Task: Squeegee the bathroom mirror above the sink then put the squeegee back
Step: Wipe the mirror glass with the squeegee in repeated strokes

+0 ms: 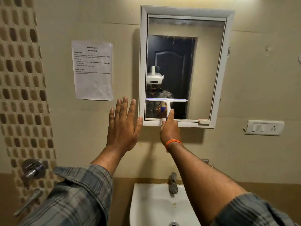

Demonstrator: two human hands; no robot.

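A white-framed mirror (210, 70) hangs on the beige wall above the sink (146, 203). A white squeegee (167, 101) with a purple-edged blade lies flat against the lower left part of the glass, blade horizontal. My right hand (169, 129) grips its handle from below, at the mirror's bottom frame; an orange band circles that wrist. My left hand (123, 126) is spread flat against the wall just left of the mirror, its thumb touching the frame's lower left corner. Streaky haze shows along the top of the glass.
A printed sheet (92, 70) is taped to the wall left of the mirror. A switch and socket plate (264, 127) sits at the right. A metal tap (173, 183) stands over the sink. Chrome valves (33, 168) jut from the patterned tile at the left.
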